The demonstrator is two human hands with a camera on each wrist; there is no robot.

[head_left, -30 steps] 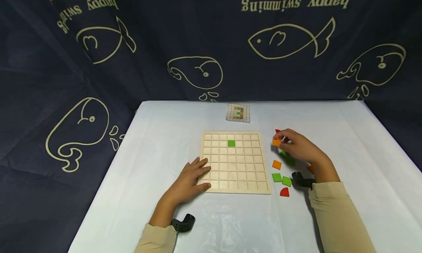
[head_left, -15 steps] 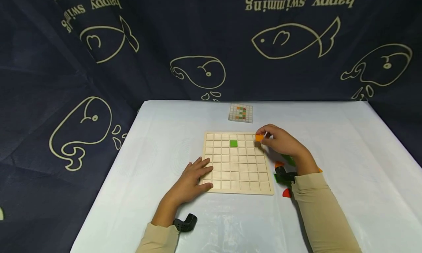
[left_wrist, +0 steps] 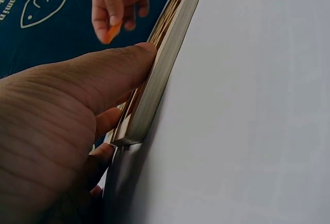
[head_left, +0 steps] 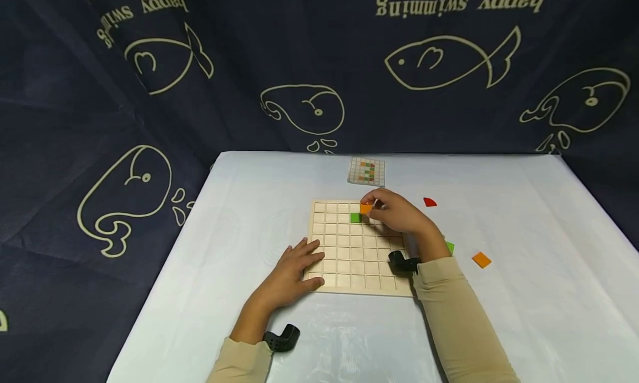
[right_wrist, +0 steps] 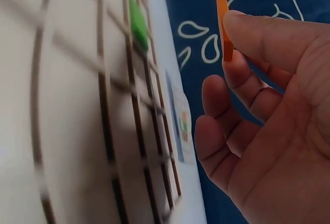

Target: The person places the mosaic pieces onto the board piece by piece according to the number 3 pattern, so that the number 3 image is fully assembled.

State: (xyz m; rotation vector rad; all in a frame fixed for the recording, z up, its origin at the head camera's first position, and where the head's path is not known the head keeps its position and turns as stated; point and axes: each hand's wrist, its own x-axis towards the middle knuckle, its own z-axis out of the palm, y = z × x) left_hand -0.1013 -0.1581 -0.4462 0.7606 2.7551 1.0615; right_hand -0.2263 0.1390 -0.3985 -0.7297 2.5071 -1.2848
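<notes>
A wooden grid board (head_left: 344, 266) lies on the white table with one green square tile (head_left: 355, 218) set in a cell near its far side. My right hand (head_left: 399, 212) pinches an orange square tile (head_left: 366, 208) between thumb and fingers, over the far rows just beside the green one. The right wrist view shows this orange tile (right_wrist: 225, 30) held edge-on, above the grid surface. With its fingers spread, my left hand (head_left: 285, 275) rests on the board's left edge near the front corner; its thumb (left_wrist: 118, 66) lies on the rim in the left wrist view.
A small pattern card (head_left: 366, 171) lies behind the board. Right of the board are a red quarter-circle tile (head_left: 430, 202), an orange tile (head_left: 481, 260) and a partly hidden green tile (head_left: 450, 248). My right sleeve (head_left: 459, 316) covers other ground there. A dark curtain (head_left: 299, 39) hangs behind.
My right hand has carried the orange tile leftward from the loose tiles to over the board, near the green tile. The left hand has stayed on the board's edge.
</notes>
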